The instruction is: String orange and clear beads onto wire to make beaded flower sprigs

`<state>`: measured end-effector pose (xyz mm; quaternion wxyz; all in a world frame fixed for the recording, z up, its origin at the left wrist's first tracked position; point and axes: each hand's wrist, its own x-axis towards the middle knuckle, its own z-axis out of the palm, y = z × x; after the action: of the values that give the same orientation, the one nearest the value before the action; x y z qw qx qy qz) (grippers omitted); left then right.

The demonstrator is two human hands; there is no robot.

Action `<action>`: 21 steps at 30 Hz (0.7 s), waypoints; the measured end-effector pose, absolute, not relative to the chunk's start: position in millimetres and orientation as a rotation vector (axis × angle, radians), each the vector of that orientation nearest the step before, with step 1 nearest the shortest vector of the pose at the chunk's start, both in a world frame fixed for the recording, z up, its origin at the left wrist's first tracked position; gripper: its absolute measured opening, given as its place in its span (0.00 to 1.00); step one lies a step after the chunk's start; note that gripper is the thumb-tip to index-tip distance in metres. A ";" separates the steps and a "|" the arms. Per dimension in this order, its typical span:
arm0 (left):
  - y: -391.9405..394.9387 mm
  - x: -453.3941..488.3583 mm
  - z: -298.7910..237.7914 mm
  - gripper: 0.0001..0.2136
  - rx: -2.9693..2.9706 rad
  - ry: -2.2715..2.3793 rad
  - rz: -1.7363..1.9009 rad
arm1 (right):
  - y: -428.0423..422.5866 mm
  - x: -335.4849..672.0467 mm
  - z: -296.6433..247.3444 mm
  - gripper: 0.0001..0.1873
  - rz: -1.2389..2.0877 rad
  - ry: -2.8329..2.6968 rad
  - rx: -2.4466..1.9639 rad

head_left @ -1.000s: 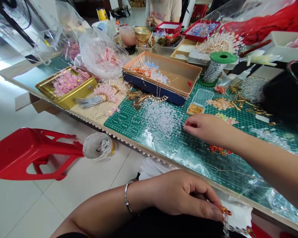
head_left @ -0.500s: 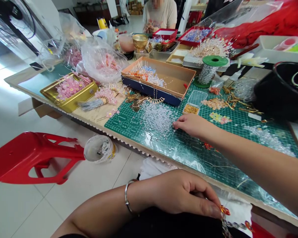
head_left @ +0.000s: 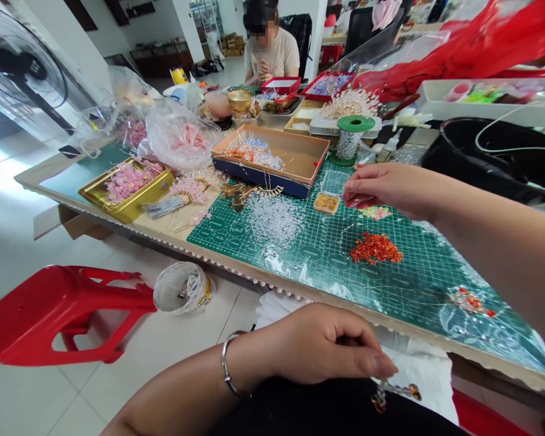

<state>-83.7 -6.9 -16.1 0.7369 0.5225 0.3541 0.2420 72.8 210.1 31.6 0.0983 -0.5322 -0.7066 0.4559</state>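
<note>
Above the green cutting mat [head_left: 300, 254], the right hand [head_left: 386, 189] hovered pinched, contents too small to tell; the left hand [head_left: 327, 348] clenched a beaded strand [head_left: 393, 392] at the lap. A slipped bead could vanish among the clear beads [head_left: 275, 219]

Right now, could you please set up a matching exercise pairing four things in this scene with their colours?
Things:
1. stool
2. spool
3. tin
4. bead pile near the right hand

Colours:
A. green top
B. gold
C. red-orange
D. red

Pairs: 1-D, 2-A, 3-B, 4-C
</note>
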 end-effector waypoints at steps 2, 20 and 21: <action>-8.0 -81.0 -10.2 0.18 1.170 0.807 0.551 | 200.9 82.2 39.7 0.17 1.471 -1.966 -1.498; -15.4 1.5 19.9 0.14 1.909 1.189 0.190 | -9.6 208.0 -5.4 0.17 2.250 -1.211 -1.306; -15.9 6.0 18.7 0.15 1.894 1.169 0.164 | -15.7 214.6 -9.0 0.17 2.267 -1.145 -1.308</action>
<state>6.0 -15.9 18.7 0.4395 0.7623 0.4705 0.0660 214.6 -15.7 -9.0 0.1420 -0.4531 -0.3967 0.7856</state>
